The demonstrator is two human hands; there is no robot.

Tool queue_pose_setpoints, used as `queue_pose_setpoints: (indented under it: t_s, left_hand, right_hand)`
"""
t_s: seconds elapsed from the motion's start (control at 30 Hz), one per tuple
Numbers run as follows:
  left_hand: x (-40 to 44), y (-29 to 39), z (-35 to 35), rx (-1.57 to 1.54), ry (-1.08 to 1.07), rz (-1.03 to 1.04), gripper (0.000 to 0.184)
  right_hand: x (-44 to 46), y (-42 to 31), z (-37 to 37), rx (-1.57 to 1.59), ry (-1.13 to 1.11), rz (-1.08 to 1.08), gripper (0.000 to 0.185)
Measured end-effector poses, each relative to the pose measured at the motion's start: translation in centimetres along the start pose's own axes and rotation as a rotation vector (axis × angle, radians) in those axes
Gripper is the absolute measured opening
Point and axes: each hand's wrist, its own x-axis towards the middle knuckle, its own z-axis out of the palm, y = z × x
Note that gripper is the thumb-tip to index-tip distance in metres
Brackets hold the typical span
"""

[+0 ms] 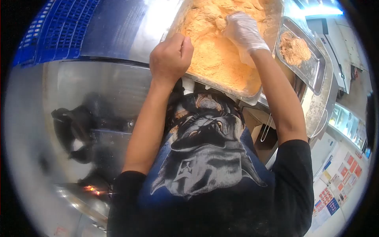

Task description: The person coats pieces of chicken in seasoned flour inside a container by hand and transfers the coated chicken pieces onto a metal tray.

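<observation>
A large metal tray point(221, 83) holds orange-yellow flour or breading, heaped with coated pieces toward its far end. My left hand point(171, 57) is bare and closed in a fist at the tray's left rim, with nothing visible in it. In a clear plastic glove, my right hand point(244, 32) reaches into the breading near the coated pieces. Its fingers are curled down at the mix, and what they grip, if anything, is hidden. To the right, a smaller metal tray point(318, 75) bears a coated clump point(294, 49).
A blue plastic basket point(55, 29) stands at the upper left on a metal counter point(112, 31). Below it on the left are dark, blurred cookware and a small orange glow. A wire handle point(266, 128) hangs under the right side of the large tray.
</observation>
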Motion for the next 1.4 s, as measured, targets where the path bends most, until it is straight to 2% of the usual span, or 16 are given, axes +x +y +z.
queue_pose_setpoints:
  t_s: [0.17, 0.4, 0.47, 0.57, 0.6, 0.7, 0.8, 0.83, 0.9, 0.93, 0.97, 1.07, 1.1, 1.17, 1.2, 1.4]
  left_hand:
    - [0.1, 0.2, -0.1, 0.003, -0.02, 0.006, 0.028]
    - [0.1, 0.1, -0.1, -0.002, -0.028, 0.002, 0.027]
    - [0.1, 0.0, 0.0, 0.007, -0.031, 0.011, 0.027]
    - [0.0, 0.0, 0.0, 0.018, -0.035, 0.019, 0.026]
    - [0.0, 0.1, 0.0, 0.018, -0.038, 0.018, 0.026]
    - [0.0, -0.1, 0.1, 0.026, -0.032, 0.027, 0.026]
    - [0.0, 0.0, 0.0, 0.018, -0.052, 0.009, 0.026]
    - [0.0, 0.0, 0.1, 0.009, -0.058, 0.018, 0.026]
    - [-0.1, -0.1, 0.2, 0.012, -0.056, -0.005, 0.027]
    - [0.1, 0.0, 0.2, 0.005, -0.053, 0.001, 0.027]
    - [0.2, 0.0, 0.1, 0.007, -0.046, 0.009, 0.027]
    - [0.0, 0.2, -0.2, 0.028, -0.074, -0.01, 0.026]
    - [0.1, 0.2, -0.2, 0.044, -0.106, -0.022, 0.026]
    - [-0.1, 0.1, 0.0, 0.027, -0.095, -0.003, 0.026]
    - [0.0, -0.1, 0.0, 0.02, -0.072, 0.004, 0.026]
    - [0.0, 0.0, 0.0, 0.031, -0.082, -0.028, 0.026]
  right_hand:
    - [-1.2, -0.9, -3.0, 0.485, 0.019, 0.297, 0.03]
    - [-2.5, 6.1, -7.4, 0.11, 0.001, -0.279, 0.021]
    - [-4.8, 4.1, -9.9, 1.014, 0.065, 0.48, 0.027]
    - [-6.2, 3.8, -9.8, 0.925, -0.042, 0.54, 0.029]
    - [-6.0, 3.1, -9.5, 0.574, -0.148, 0.763, 0.029]
    - [-6.9, 3.2, -8.6, 0.279, -0.067, 0.612, 0.038]
    - [-7.7, 2.9, -8.5, 0.886, 0.051, 0.554, 0.037]
    - [-7.7, 2.6, -8.5, 0.883, 0.059, 0.566, 0.037]
    - [-7.0, 2.3, -8.3, -0.078, -0.151, 0.468, 0.036]
    - [-7.2, 4.8, -5.6, -0.142, -0.067, 0.437, 0.037]
    - [-7.2, 4.5, -6.1, -0.148, -0.063, 0.431, 0.037]
    - [-8.4, 3.5, -7.3, 0.831, 0.002, 0.584, 0.04]
    - [-8.3, 3.1, -7.4, 0.721, -0.006, 0.559, 0.041]
    - [-7.7, 3.3, -6.6, -0.058, -0.148, 0.481, 0.042]
    - [-7.6, 4.5, -6.3, -0.136, -0.153, 0.465, 0.043]
    - [-9.2, 12.9, -13.3, 0.64, 0.098, 0.567, 0.048]
